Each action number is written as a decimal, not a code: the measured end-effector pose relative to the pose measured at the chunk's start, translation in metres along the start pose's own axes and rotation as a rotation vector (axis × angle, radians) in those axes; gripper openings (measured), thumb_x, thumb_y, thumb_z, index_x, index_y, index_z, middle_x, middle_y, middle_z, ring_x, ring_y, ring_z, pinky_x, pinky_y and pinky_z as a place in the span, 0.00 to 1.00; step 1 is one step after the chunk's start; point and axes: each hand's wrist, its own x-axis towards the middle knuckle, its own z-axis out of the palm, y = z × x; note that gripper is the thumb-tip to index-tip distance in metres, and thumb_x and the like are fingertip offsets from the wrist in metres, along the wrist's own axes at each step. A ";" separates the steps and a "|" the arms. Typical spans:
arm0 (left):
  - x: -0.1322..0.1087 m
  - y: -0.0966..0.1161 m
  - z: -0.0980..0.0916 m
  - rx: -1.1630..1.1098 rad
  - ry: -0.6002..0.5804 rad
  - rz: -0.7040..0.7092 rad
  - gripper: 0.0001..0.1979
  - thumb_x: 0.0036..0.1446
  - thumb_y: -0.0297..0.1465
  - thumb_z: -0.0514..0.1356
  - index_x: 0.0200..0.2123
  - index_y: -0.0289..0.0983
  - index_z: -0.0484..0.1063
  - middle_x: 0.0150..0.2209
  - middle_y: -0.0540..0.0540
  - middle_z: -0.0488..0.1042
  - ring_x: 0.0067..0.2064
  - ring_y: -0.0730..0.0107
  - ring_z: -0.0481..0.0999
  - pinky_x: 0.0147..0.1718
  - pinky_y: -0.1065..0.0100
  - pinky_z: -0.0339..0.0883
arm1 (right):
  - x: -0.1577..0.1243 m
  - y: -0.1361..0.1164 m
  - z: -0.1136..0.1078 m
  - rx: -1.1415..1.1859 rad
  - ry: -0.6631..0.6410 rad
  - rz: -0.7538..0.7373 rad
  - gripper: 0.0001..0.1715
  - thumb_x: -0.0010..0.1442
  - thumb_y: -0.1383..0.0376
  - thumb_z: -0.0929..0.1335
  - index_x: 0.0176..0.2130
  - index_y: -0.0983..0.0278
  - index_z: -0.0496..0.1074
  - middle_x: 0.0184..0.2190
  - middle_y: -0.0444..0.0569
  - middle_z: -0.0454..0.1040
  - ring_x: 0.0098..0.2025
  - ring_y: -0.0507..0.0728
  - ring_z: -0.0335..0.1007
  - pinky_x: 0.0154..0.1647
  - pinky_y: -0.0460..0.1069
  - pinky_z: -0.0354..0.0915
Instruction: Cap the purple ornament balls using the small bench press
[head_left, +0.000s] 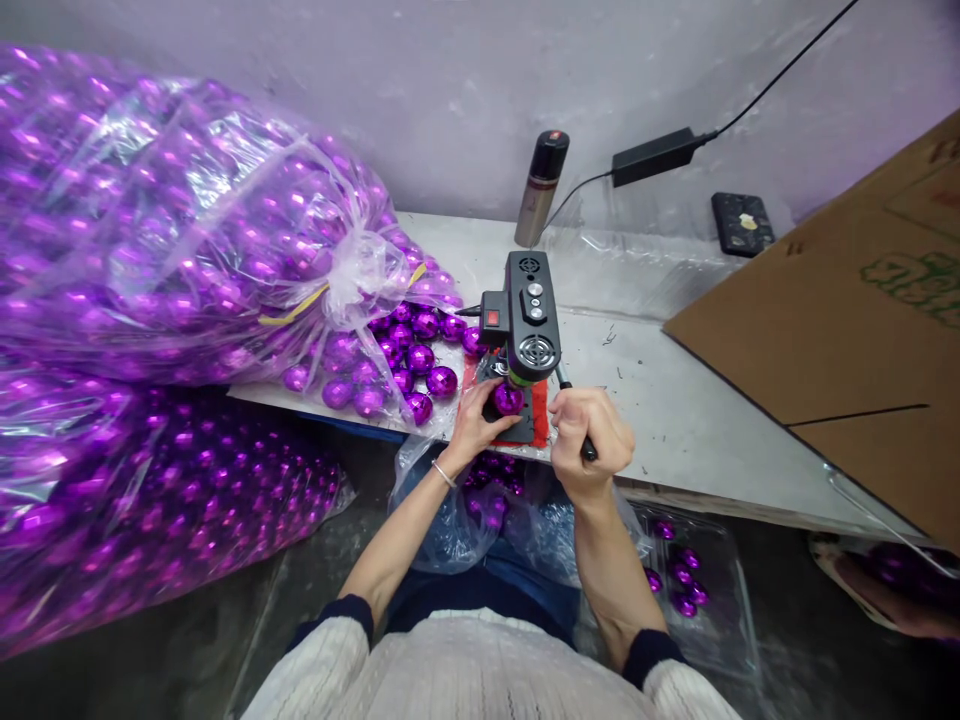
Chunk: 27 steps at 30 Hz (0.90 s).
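Observation:
A small black press machine [527,320] stands on a red mat at the table's front edge. My left hand [474,424] pinches a shiny purple ball [508,399] and keeps it under the machine's head. My right hand [589,436] is closed in a fist round the machine's black lever handle [576,420], to the right of the ball. Several loose purple balls [409,360] lie on the table just left of the machine.
Huge clear bags of purple balls [172,240] fill the left side. A plastic bag with balls [480,500] hangs in my lap, a clear tray of balls [679,580] lies lower right. A flask [541,188], power adapter [654,155] and cardboard box [847,330] stand behind and right.

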 end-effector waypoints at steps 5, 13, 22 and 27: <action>0.001 -0.002 0.000 -0.017 -0.011 0.000 0.34 0.53 0.45 0.72 0.60 0.38 0.71 0.57 0.36 0.77 0.59 0.50 0.77 0.60 0.49 0.69 | -0.013 0.005 0.002 -0.006 -0.014 -0.043 0.13 0.67 0.72 0.62 0.31 0.60 0.67 0.26 0.44 0.73 0.29 0.52 0.72 0.28 0.48 0.64; -0.001 0.000 0.001 -0.046 0.004 -0.018 0.34 0.54 0.46 0.71 0.60 0.38 0.71 0.57 0.35 0.77 0.59 0.49 0.76 0.60 0.47 0.69 | -0.054 0.027 0.020 0.043 0.061 -0.093 0.15 0.72 0.65 0.60 0.31 0.60 0.65 0.27 0.45 0.72 0.27 0.51 0.68 0.30 0.48 0.65; 0.000 0.002 -0.001 -0.054 -0.009 -0.011 0.33 0.54 0.45 0.71 0.60 0.39 0.71 0.56 0.36 0.77 0.60 0.49 0.76 0.60 0.47 0.68 | -0.069 0.035 0.031 0.042 0.142 -0.083 0.17 0.73 0.62 0.58 0.32 0.60 0.64 0.27 0.44 0.72 0.27 0.51 0.69 0.35 0.51 0.69; 0.001 0.002 -0.002 -0.037 -0.025 -0.006 0.33 0.54 0.44 0.71 0.60 0.39 0.71 0.56 0.36 0.77 0.59 0.49 0.77 0.60 0.46 0.69 | -0.073 0.038 0.036 0.078 0.172 -0.064 0.18 0.74 0.61 0.57 0.32 0.59 0.63 0.28 0.44 0.70 0.26 0.51 0.70 0.31 0.50 0.68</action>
